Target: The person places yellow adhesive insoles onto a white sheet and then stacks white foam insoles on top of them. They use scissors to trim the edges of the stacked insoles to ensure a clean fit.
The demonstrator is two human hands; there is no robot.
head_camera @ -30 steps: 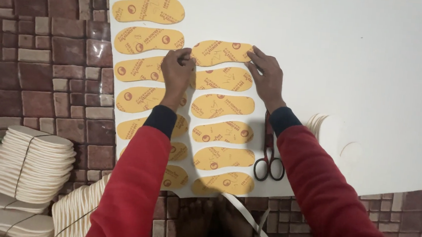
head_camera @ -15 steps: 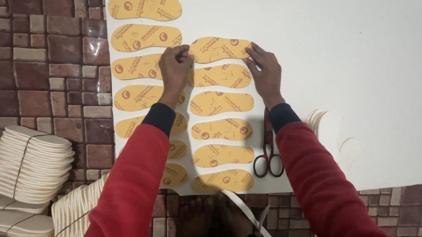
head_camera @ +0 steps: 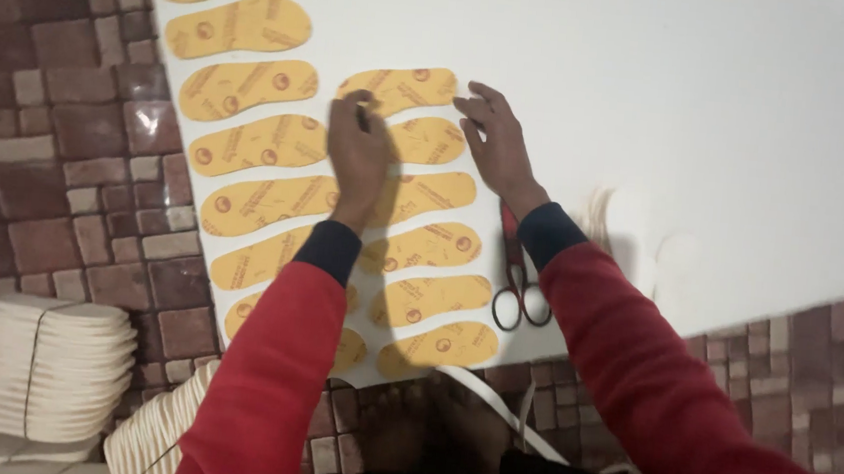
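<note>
Head camera looks steeply down, close over the white sheet point(head_camera: 713, 109).

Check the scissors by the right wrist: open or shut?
Shut, as far as shows: the scissors lie flat on the white sheet, handle loops side by side, blades partly under the right sleeve.

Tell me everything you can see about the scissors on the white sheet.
The scissors lie flat on the white sheet near its lower edge, blades shut and pointing away from the person, partly hidden under the right forearm. The handle shanks look red, the two finger loops dark. They sit just right of the second column of yellow insoles. Neither hand holds them.
</note>
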